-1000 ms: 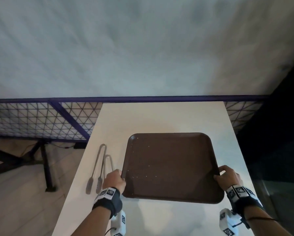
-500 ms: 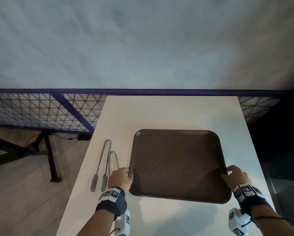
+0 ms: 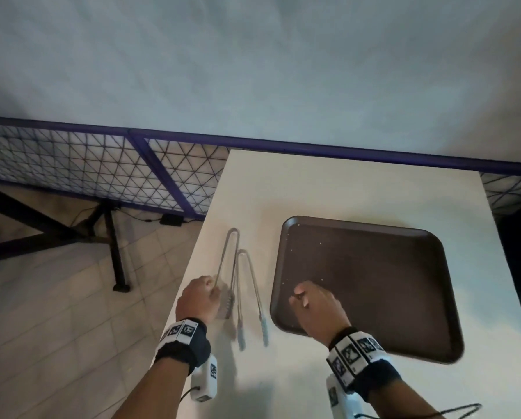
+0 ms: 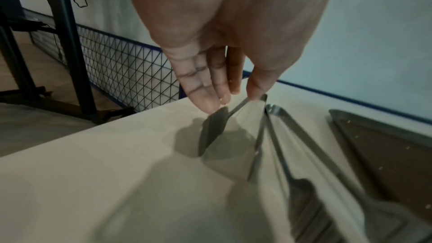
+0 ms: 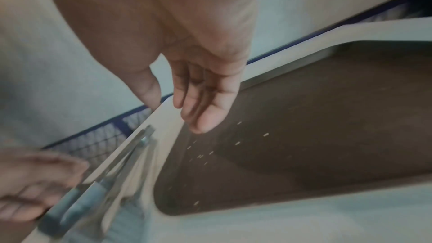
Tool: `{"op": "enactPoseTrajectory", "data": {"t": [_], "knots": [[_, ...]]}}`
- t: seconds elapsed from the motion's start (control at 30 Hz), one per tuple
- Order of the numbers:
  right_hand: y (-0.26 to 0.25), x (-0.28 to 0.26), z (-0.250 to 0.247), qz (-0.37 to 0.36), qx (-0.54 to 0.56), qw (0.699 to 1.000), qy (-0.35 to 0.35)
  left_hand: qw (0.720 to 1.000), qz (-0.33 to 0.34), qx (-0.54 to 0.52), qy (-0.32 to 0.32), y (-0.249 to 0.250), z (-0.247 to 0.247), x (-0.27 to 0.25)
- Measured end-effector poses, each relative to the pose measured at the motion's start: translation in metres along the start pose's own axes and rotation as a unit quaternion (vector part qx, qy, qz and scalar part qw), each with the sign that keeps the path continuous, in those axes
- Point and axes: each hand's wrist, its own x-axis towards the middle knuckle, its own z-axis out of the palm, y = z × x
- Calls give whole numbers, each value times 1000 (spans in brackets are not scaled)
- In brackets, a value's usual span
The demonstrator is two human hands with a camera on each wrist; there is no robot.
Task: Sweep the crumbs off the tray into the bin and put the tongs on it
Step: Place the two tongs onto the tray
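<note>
Now your table (image 3: 359, 189) carries the brown tray (image 3: 374, 282) flat toward its right edge, and that is the big change: a moment ago you gripped the tray by its left and right rims with both hands, and you have since let go of both. Pale crumbs (image 3: 321, 243) still speckle the tray's left half, so the sweep looks unfinished, and no bin shows in any view. Your right hand (image 3: 316, 306) now hovers over the tray's near left corner with fingers straight and relaxed, holding nothing; the wrist view shows its fingertips (image 5: 201, 125) just above the crumbs, which suggests you are about to brush them. Two pairs of metal tongs (image 3: 238, 285) lie on the table between its left edge and the tray, just beside the tray, hinge ends pointing to the far edge. Your left hand (image 3: 197, 297) has moved off the tray rim to the outer pair, near the left edge, and its fingers (image 4: 205, 90) reach down, the thumb and fingertips touching the two arms at about mid-length; whether they already pinch it firmly you cannot tell from these views.
</note>
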Motion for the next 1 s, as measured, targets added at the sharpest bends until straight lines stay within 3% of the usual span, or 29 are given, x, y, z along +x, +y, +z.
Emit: {"op": "enactPoseTrajectory", "data": {"t": [0.13, 0.3, 0.43, 0.73, 1.0], "knots": [[-35, 10, 49, -17, -87, 995, -54, 999, -4, -8, -34, -14, 13, 11], [-52, 17, 82, 5, -134, 989, -55, 997, 3, -21, -73, -25, 22, 16], [-63, 21, 94, 33, -157, 985, -56, 996, 3, -56, -68, -31, 25, 15], [-77, 19, 93, 57, -160, 982, -84, 995, 34, -91, -34, -45, 25, 8], [-46, -3, 42, 27, -84, 996, 1, 979, 141, -134, 55, -21, 20, -13]]}}
